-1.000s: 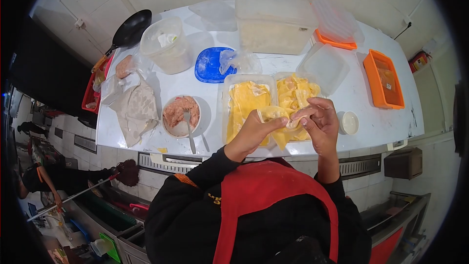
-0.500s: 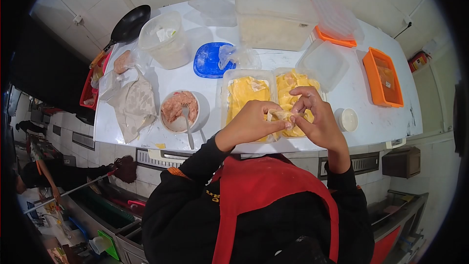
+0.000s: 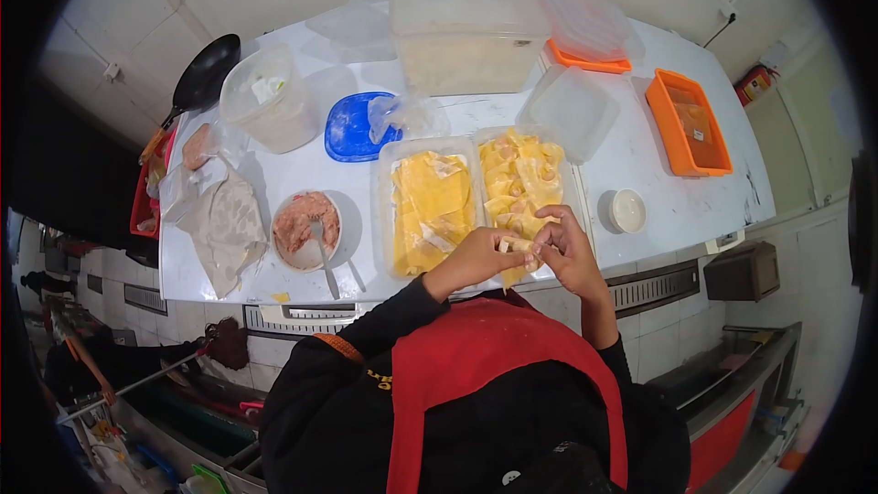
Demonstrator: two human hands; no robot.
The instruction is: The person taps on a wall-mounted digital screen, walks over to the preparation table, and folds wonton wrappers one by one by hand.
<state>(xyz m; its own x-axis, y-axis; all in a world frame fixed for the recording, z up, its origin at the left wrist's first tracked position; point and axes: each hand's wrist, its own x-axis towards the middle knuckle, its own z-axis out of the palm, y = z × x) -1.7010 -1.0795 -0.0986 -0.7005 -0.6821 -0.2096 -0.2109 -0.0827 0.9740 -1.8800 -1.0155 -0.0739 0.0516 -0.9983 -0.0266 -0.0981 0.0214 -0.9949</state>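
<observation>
My left hand (image 3: 479, 262) and my right hand (image 3: 571, 258) meet near the front table edge, both pinching a yellow wonton (image 3: 518, 245) between their fingertips. Part of its wrapper hangs below the fingers. Just beyond my left hand is a clear plastic container (image 3: 384, 210) with a stack of yellow wonton wrappers (image 3: 432, 201). Beside it, a second container (image 3: 574, 192) holds several folded wontons (image 3: 521, 169). To the left, a white bowl (image 3: 291, 264) of minced meat (image 3: 297, 222) has a metal fork (image 3: 326, 265) leaning in it.
A small white cup (image 3: 627, 211) and an orange basket (image 3: 688, 123) stand to the right. Toward the back are a blue lid (image 3: 352, 133), a large clear bin (image 3: 466, 46), a tub (image 3: 265, 105) and a frying pan (image 3: 206, 73). A cloth (image 3: 224, 229) lies left. Another person's arm (image 3: 91, 370) shows far left.
My hands have drawn back toward my body with the wonton, uncovering more of the right container. My right fingers, raised and spread before, are now closed in on it. The view has shifted.
</observation>
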